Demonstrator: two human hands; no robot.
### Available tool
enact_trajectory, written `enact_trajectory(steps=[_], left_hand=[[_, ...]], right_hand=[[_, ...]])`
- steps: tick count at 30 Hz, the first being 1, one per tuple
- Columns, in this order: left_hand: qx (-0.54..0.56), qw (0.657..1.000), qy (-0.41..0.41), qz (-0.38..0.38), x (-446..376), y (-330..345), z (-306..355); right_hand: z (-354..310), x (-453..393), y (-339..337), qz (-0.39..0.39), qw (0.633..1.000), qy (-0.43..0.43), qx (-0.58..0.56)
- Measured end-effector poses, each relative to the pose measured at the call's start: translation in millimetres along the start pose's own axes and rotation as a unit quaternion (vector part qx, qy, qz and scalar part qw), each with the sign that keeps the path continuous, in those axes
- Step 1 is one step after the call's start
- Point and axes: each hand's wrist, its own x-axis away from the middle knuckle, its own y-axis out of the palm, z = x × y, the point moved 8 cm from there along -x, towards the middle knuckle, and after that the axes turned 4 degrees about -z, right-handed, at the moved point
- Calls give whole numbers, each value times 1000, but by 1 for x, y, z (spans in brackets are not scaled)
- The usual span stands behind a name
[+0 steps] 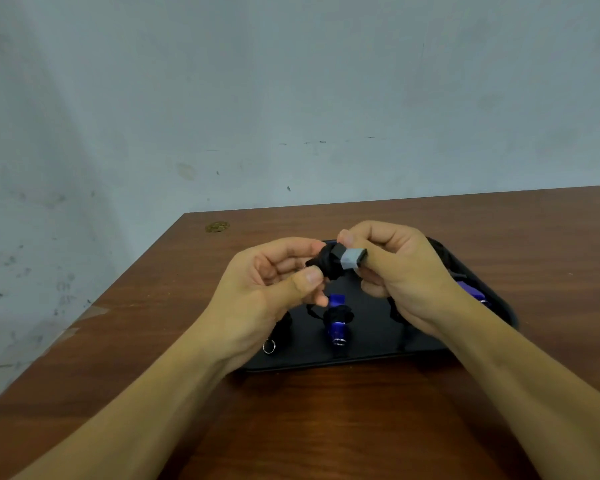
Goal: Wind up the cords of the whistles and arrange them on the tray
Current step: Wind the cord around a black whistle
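The wooden table (361, 410) has its left edge running from about 7 o'clock up to a far corner at 11 o'clock, where a small brass-coloured disc (217, 226) sits; the far edge meets the pale wall (291, 98) toward 2 o'clock, and bare wood lies open at 6 o'clock in front of the black tray (361, 355). The left hand (274, 289) is raised over the tray's 9 o'clock side, palm turned inward, thumb and fingers curled and pinching the black cord (326, 268) wound round the grey whistle (352, 259). Below, at the tray's 6 o'clock, lies a blue whistle (338, 327) wrapped in black cord, with a small metal ring (269, 347) at 8 o'clock. The right hand (406, 271) hovers over the tray's 3 o'clock half, fingers curled, gripping the grey whistle's mouthpiece end. Another blue whistle (471, 291) peeks out at the tray's 3 o'clock edge, behind the right wrist.
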Motion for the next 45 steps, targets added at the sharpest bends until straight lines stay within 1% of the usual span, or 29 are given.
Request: enact_trajectory(steps=[2,5,8,10,11,12,13,14,16,18,19,21,23,24,26,28,30,33,36,38,40,42,45], left_hand=[[53,998,-7,16,-1,0,-1],[91,995,-11,50,-2,-4,1],[97,991,-7,94,-1,-9,2],[87,987,-6,135,0,-16,1],[67,986,-3,154,1,-20,1],[23,985,1,171,2,-24,3],[-48,981,9,187,3,-29,6],[-135,971,18,199,4,-31,12],[-286,935,37,206,5,-33,21],[-369,908,50,192,5,-29,27],[-400,897,55,181,5,-26,28],[-445,881,63,149,5,-21,27],[-465,876,66,108,5,-12,26],[-464,879,66,88,6,-8,26],[-435,897,59,54,6,-2,24],[-366,929,40,25,6,0,20],[-292,956,34,2,6,3,17],[-194,980,39,-9,5,3,16],[-93,995,35,-6,3,0,11],[-32,999,30,5,2,-1,9],[32,999,22,25,2,-2,8],[78,996,12,46,1,-5,6],[96,990,-3,101,1,-15,3]], right_hand=[[1,1,1,-2,1000,-8,11],[-5,3,6,-9,992,-62,114],[-9,5,10,2,963,-107,247],[-9,8,15,3,934,-125,335],[-10,9,18,2,913,-138,383],[-11,11,22,-3,894,-150,423],[-13,12,26,-11,878,-159,452],[-15,13,30,-21,864,-167,474],[-20,16,38,-36,839,-190,509],[-28,19,40,-32,823,-218,523],[-33,19,37,-19,823,-233,518],[-44,19,27,19,835,-256,486],[-50,18,15,53,855,-261,445],[-50,18,11,57,869,-251,423],[-43,14,4,49,906,-205,366],[-34,10,1,30,947,-149,283],[-29,8,-1,11,974,-114,197],[-21,5,-1,4,993,-68,97],[-9,5,-2,13,998,-27,59],[-5,5,-1,17,998,-19,57],[-6,5,1,18,995,-33,92],[-8,7,7,4,984,-60,168],[-3,10,13,-6,960,-75,269]])
